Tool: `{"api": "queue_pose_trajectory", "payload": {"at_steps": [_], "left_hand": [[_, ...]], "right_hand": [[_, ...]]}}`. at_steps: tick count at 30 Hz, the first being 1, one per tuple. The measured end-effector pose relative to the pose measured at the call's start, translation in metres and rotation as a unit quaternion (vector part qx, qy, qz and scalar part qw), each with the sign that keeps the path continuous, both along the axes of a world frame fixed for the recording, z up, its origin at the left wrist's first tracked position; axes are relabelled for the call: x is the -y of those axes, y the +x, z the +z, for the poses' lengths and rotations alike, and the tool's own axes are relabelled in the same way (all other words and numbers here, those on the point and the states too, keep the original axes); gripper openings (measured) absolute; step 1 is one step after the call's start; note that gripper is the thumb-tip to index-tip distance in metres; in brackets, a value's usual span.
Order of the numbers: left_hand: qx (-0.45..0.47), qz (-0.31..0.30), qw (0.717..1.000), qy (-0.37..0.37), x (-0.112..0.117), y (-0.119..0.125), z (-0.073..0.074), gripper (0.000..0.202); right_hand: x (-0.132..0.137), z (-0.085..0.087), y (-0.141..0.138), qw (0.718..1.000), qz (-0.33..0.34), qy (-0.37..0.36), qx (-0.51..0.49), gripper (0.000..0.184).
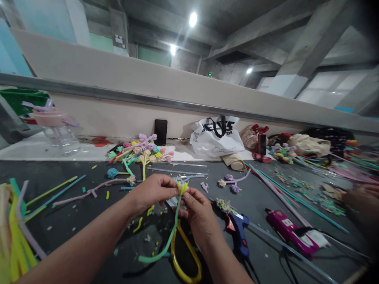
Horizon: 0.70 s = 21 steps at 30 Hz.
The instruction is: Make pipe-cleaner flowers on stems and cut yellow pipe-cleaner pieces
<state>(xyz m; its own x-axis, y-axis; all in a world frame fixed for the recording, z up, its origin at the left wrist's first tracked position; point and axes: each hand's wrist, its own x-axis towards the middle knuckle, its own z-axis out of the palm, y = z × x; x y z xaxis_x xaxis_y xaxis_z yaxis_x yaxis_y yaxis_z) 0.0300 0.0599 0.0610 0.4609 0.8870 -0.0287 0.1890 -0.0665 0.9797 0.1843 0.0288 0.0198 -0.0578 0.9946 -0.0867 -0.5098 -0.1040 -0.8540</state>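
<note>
Above the middle of the dark tabletop, my left hand [161,189] and my right hand [197,207] meet around a small yellow chenille-stem flower [182,187]. Both sets of fingertips pinch it from either side. A green chenille stem [173,236] hangs from the flower and curves down toward the left. Beneath my hands are scissors with yellow handles [199,264], their blades mostly hidden. To the right of my right hand, a blue hot glue gun [241,232] lies with a glue-smeared nozzle.
Finished chenille flowers [143,146] are heaped at the back. Loose chenille stems [17,232] lie at left. A purple device [291,230] with cables lies at right, near another person's hand [361,205]. A white bag [217,138], phone [160,132] and bottle [60,134] line the back.
</note>
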Motion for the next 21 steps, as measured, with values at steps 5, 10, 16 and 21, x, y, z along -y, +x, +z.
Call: {"api": "queue_pose_trajectory", "payload": {"at_steps": [5,10,16,21], "left_hand": [[0.001,-0.001,1.000,0.004,0.0000,-0.0001,-0.0029,0.025],[0.004,-0.009,1.000,-0.001,0.0004,-0.0023,-0.0017,0.024],[0.020,-0.019,1.000,0.004,-0.0029,-0.0042,-0.0046,0.025],[0.033,-0.025,0.999,-0.005,-0.0039,-0.0038,-0.0070,0.023]], "right_hand": [[0.0009,0.0007,-0.0006,1.000,-0.009,-0.002,0.014,0.016],[0.0013,0.0021,-0.0015,1.000,-0.004,-0.002,0.015,0.016],[0.0002,0.0011,-0.0002,1.000,0.027,-0.003,0.003,0.017],[-0.0010,-0.0017,0.0008,0.999,0.041,0.002,-0.006,0.016]]}}
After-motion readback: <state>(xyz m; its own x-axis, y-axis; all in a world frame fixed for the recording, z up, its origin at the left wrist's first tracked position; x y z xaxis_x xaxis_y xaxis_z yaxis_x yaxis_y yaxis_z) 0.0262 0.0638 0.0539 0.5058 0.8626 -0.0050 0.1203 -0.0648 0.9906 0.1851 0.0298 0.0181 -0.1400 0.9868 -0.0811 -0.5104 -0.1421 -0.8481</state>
